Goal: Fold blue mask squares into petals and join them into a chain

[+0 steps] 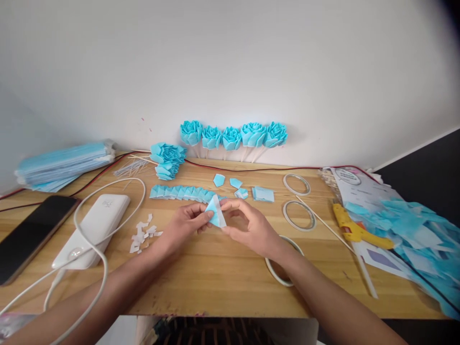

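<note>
Over the middle of the wooden table [215, 282], both my hands pinch a small light-blue folded paper piece [214, 211] with a white strip along its right edge. My left hand [185, 223] grips its left side with thumb and fingers closed. My right hand [247, 225] pinches the white strip side. Just behind the hands lies a row of overlapping blue folded petals [179, 192]. Loose blue petal pieces [230, 183] and a small stack of blue squares [263, 194] lie further back.
Blue paper roses [233, 135] lean on the wall, more roses [167, 158] to the left. Tape rings [296, 184] [299, 215], a yellow glue gun [354, 230], sticks and blue scraps [413, 230] lie right. A power bank [95, 225], phone [30, 235], cable, white scraps [143, 235] and masks [64, 163] lie left.
</note>
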A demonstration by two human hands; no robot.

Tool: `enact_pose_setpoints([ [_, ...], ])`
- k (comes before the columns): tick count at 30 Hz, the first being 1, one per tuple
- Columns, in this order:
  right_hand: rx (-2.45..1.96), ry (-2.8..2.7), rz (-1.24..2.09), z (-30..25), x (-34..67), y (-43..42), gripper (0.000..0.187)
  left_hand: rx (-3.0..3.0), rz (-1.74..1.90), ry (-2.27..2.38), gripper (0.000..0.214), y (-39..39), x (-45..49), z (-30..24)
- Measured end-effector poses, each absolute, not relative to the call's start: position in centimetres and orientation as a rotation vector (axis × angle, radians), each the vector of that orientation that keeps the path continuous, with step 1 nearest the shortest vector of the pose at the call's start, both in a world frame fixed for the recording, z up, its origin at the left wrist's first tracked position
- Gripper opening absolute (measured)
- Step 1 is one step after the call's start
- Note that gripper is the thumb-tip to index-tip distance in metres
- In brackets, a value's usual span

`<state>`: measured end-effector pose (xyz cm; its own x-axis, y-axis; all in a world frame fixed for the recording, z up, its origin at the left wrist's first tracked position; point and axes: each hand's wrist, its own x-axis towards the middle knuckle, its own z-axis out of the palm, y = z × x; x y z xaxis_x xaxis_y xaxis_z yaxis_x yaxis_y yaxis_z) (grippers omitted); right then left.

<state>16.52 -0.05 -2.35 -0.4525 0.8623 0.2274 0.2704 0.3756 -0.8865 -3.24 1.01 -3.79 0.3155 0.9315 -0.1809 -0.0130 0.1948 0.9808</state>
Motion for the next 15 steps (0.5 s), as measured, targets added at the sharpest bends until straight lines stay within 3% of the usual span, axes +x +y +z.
enact_pose_setpoints([
  [3, -0.885, -2.142, 0.799, -2.2, 16.9, 0.2, 0.042, 1.076, 0.876, 0.978, 0.031, 1.0, -3.4, -4.0],
  [7, -0.818, -2.161, 0.710, -2.7, 16.7, 0.7, 0.036, 1.022, 0.850, 0.961, 0.033, 0.8, -3.3, -4.0],
  [12, -0.867, -2.080, 0.857, -3.2, 16.5, 0.9, 0.012, 1.093, 0.832, 0.990, 0.037, 0.7, -3.0, -3.3],
  [15, -0.942, -1.968, 1.068, -3.2, 16.4, 0.7, 0.009, 1.157, 0.843, 1.008, 0.036, 0.7, -3.0, -3.4],
])
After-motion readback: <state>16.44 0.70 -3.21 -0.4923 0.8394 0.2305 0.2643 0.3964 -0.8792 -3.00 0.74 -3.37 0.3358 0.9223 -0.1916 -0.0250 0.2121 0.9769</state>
